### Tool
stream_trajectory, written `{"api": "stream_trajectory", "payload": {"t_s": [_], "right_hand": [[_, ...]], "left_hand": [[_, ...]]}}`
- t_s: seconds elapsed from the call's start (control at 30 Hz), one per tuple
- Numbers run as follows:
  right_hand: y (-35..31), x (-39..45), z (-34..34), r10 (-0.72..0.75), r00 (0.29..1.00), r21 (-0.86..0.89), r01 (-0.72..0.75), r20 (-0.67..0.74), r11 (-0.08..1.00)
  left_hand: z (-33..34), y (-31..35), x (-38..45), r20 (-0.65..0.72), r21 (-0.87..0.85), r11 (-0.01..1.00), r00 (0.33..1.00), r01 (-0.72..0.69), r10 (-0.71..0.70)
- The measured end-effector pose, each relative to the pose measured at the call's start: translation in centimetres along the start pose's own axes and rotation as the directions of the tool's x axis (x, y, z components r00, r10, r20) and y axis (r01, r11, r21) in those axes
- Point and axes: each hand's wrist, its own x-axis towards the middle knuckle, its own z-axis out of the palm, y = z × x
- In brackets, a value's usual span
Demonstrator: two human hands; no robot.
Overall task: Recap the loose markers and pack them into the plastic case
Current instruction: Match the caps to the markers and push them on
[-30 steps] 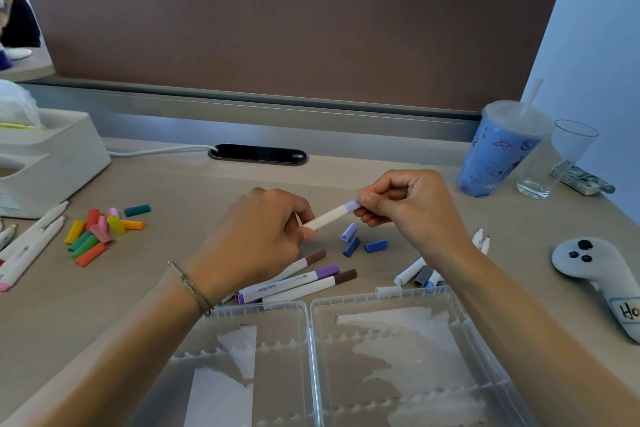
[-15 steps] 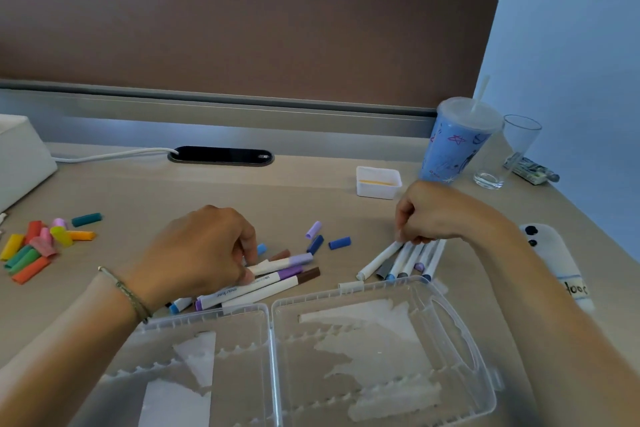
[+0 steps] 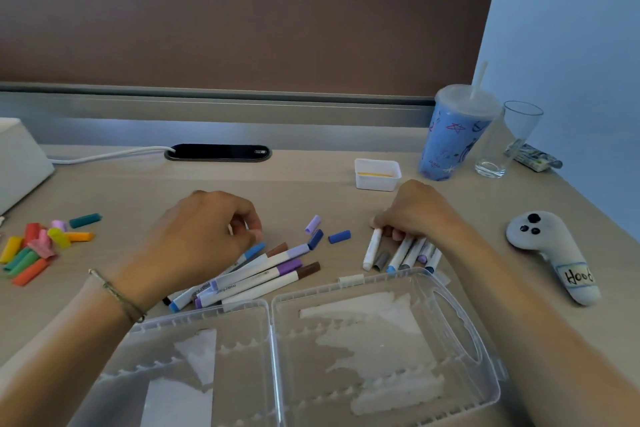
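The clear plastic case (image 3: 381, 279) lies open and flat at the near edge, with no markers in it. Beyond its left half lies a pile of capped markers (image 3: 259, 274) with lavender, purple, brown and blue caps. My left hand (image 3: 194, 239) hovers over that pile with fingers curled and nothing visible in them. My right hand (image 3: 415, 215) rests on a row of uncapped markers (image 3: 401, 253), fingertips pinching the top of a white marker (image 3: 372, 250). Between the hands lie a lavender cap (image 3: 312, 224), a dark blue cap (image 3: 315, 239) and a blue cap (image 3: 339, 236).
Several coloured caps (image 3: 38, 246) are heaped at the far left. A small white tub (image 3: 377, 174), a blue lidded cup (image 3: 450, 139) and a glass (image 3: 509, 142) stand behind my right hand. A white controller (image 3: 554, 253) lies at the right. A white box (image 3: 17, 163) sits at the left edge.
The marker with the lavender cap left my hands and now lies on the capped pile. My right hand moved right onto the uncapped markers. The view swung right.
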Motion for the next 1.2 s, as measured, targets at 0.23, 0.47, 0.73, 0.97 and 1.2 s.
{"api": "stream_trajectory", "payload": {"t_s": [0.23, 0.47, 0.73, 0.97, 1.2], "right_hand": [[-3.0, -2.8, -2.2, -0.152, 0.986, 0.451, 0.105, 0.069, 0.886], [-6.3, -5.8, -0.5, -0.367, 0.905, 0.497, 0.222, 0.216, 0.839], [-5.1, -5.2, -0.1, -0.315, 0.907, 0.057, 0.312, 0.28, 0.948], [-5.4, -5.3, 1.7, -0.245, 0.934, -0.449, 0.341, 0.259, 0.826], [-4.6, -4.5, 0.6, -0.263, 0.894, -0.096, 0.317, 0.363, 0.944]], "left_hand": [[0.1, 2.2, -0.7, -0.032, -0.432, 0.902, 0.999, -0.01, -0.005], [1.4, 4.6, -1.6, 0.162, -0.654, 0.748, 0.987, 0.108, 0.0], [1.1, 3.4, -1.2, 0.046, -0.475, 0.877, 0.997, 0.074, -0.059], [0.0, 1.9, -0.5, 0.009, -0.41, 0.907, 0.995, 0.094, -0.1], [-0.5, 1.7, -0.5, 0.064, -0.362, 0.927, 0.995, 0.093, -0.075]]}}
